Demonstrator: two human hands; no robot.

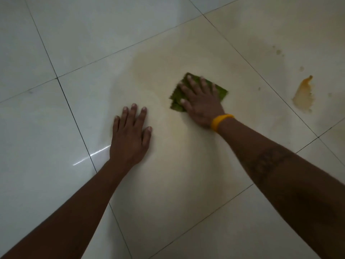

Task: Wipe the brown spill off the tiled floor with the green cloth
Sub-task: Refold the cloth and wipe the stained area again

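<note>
My right hand lies flat on the folded green cloth, fingers spread, pressing it onto the pale tiled floor; a yellow band is on that wrist. A faint brownish smear spreads over the tile to the left of and beyond the cloth. A thicker brown spill patch lies far right, apart from the cloth, with small drops above it. My left hand rests palm down on the floor, fingers apart, left of the cloth and holding nothing.
Large glossy white tiles with dark grout lines fill the whole view. A light glare streak shows on the tile beside my left wrist. No other objects are visible.
</note>
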